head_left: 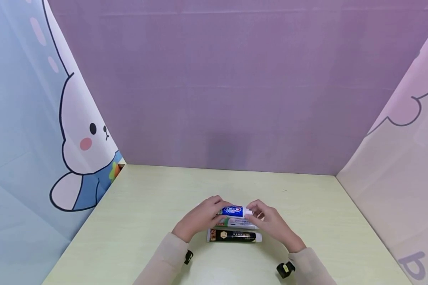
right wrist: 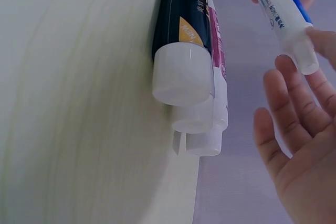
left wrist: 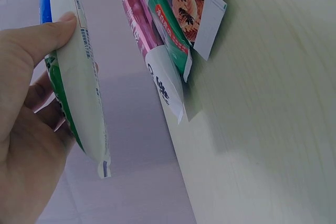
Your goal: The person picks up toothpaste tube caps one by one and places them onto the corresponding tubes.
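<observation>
A blue and white toothpaste tube is held above the table between my two hands. My left hand grips its flat crimped end, with the thumb pressed on the white back in the left wrist view. At the capped end, my right hand pinches the tube, thumb and fingertips around the white cap. Below lie a green and white toothpaste tube and, nearer me, a black toothpaste tube. A pink and white tube lies beyond them, hidden by my hands in the head view.
The lying tubes are side by side on the pale wooden table, caps to the right. A purple cloth hangs behind the table. Printed cloths stand at the left and right.
</observation>
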`<act>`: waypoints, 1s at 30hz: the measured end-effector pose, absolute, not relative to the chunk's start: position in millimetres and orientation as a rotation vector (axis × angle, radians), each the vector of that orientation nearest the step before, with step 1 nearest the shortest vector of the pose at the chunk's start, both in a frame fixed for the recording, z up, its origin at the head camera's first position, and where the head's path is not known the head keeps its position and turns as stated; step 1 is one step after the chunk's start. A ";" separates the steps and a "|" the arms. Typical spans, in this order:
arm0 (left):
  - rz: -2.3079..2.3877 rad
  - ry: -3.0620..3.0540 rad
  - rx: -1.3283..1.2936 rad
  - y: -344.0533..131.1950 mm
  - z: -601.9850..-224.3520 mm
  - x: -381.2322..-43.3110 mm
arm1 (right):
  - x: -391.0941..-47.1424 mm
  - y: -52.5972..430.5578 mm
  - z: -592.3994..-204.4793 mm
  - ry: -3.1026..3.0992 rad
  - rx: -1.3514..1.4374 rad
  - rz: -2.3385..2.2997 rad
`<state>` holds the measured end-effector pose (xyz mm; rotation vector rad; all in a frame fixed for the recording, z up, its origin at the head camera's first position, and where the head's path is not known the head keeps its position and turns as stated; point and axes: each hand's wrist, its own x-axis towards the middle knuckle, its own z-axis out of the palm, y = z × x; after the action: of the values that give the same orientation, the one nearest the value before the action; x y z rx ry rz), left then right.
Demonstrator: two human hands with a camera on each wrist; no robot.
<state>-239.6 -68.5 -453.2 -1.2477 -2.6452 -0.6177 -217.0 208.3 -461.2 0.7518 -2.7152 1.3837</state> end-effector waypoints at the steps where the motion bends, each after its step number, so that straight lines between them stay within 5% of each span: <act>1: -0.619 -2.646 -1.247 -68.7 -453.6 -239.8 | -216.9 207.9 -461.1 -2.705 0.763 1.381; 30: -0.604 -2.666 -1.196 -69.6 -452.6 -241.0 | -214.9 206.5 -460.5 -2.594 0.772 1.455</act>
<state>-241.0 -69.6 -452.6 -1.1961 -2.6656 -0.6041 -214.9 206.5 -460.5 0.7720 -2.5939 1.4552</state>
